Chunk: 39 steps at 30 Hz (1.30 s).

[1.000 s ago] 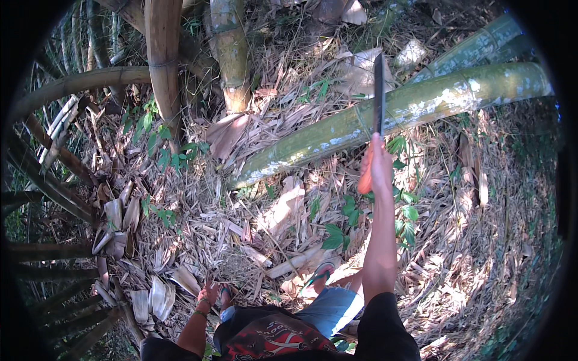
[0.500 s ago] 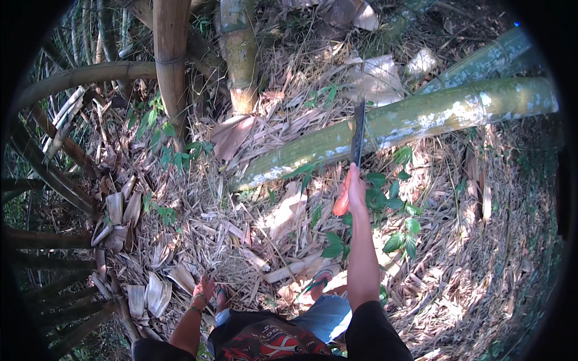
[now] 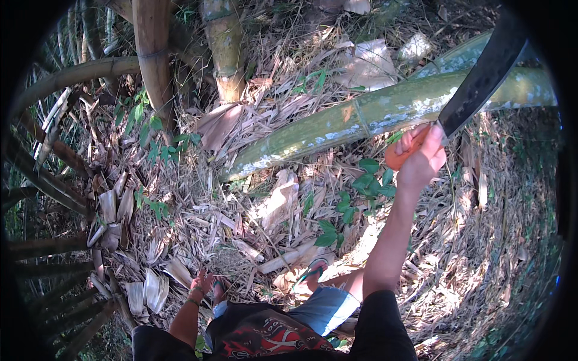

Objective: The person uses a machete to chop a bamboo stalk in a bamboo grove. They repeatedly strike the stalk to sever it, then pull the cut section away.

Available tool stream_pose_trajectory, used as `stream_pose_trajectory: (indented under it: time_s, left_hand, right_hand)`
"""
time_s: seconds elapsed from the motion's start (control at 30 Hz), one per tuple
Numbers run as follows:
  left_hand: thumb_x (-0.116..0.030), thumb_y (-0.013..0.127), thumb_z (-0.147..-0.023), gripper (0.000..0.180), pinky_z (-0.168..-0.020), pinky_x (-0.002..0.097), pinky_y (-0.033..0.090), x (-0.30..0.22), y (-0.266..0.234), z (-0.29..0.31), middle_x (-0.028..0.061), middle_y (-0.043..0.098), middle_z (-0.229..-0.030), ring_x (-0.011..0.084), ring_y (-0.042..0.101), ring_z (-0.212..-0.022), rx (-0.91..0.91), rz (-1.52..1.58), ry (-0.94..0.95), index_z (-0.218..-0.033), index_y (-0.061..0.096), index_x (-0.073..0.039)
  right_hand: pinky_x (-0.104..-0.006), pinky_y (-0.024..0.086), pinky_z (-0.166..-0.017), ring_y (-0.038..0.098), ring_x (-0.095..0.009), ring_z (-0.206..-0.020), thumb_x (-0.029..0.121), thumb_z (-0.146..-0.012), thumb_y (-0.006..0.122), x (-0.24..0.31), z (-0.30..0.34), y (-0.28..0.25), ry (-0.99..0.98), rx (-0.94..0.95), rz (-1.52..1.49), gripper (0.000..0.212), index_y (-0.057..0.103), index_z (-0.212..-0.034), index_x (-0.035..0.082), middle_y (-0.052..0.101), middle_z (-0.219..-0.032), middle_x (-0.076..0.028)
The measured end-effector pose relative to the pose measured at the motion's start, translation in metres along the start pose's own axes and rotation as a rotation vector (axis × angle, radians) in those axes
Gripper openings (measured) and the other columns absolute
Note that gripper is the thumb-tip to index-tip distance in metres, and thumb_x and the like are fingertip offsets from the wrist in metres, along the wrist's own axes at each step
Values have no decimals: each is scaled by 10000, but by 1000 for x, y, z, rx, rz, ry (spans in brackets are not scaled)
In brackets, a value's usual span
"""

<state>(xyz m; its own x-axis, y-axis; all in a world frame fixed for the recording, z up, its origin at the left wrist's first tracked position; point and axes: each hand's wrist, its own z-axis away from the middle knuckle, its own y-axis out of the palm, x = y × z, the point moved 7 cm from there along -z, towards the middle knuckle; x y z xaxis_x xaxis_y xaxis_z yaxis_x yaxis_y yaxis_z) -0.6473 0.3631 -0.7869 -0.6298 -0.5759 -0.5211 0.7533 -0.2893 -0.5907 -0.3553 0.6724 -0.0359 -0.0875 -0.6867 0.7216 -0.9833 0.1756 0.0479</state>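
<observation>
A machete [image 3: 478, 81] with a dark blade and an orange handle is gripped in my right hand [image 3: 422, 157]. The blade is raised and slants up to the right, in front of the right part of a thick green bamboo pole [image 3: 313, 133]. That pole lies slantwise on the ground, blotched with white patches. A small pale orange-brown cut mark [image 3: 347, 112] shows on its upper side, left of the blade and beside a node ring. My left hand [image 3: 200, 284] hangs low by my left side, holding nothing, its fingers loosely apart.
Standing bamboo stems [image 3: 153, 60] rise at the upper left, with a bent stem [image 3: 78, 71] beside them. Another pole [image 3: 448, 60] lies behind the green one. Dry leaves and husks [image 3: 277, 201] cover the ground. Green leafy plants [image 3: 368, 180] grow before the pole. My sandalled feet [image 3: 316, 269] stand nearby.
My right hand has lifted the machete off the pole and swung it up and to the right. The cut mark shows uncovered now. My left hand has stayed low.
</observation>
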Motion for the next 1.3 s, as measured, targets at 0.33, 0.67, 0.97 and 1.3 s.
stream_pose_trajectory:
  time_s: [0.33,0.67,0.97,1.3]
  left_hand:
    - [-591,441,-906,680,-964,438,463,-27,-27,20,197,646,-1167,372,591,-1128,-58,167,17,-1421,409,-147]
    - [-597,446,-903,667,-981,465,450,-21,-27,40,240,590,-1243,391,564,-1163,46,68,-107,-1409,419,-163]
    - [-598,438,-905,673,-992,470,441,-38,-32,36,231,588,-1247,399,553,-1167,-1,121,-37,-1400,421,-142]
    - [-577,454,-905,676,-1013,447,424,-31,-15,35,245,569,-1277,379,547,-1197,29,94,-74,-1379,436,-96]
  right_hand:
    - [-275,381,-400,460,-113,-418,549,-892,593,-211,87,-54,921,184,346,523,434,-645,116,453,-517,-3]
    - [-265,380,-477,456,-117,-499,436,-984,510,38,-3,-17,-48,28,27,456,496,-760,39,466,-569,-25]
    - [-290,341,-367,424,-121,-387,489,-942,546,-251,100,-50,742,117,281,497,414,-633,123,386,-506,19]
    - [-266,399,-402,514,-99,-438,472,-909,608,-197,83,-91,459,180,902,477,525,-639,87,532,-537,-40]
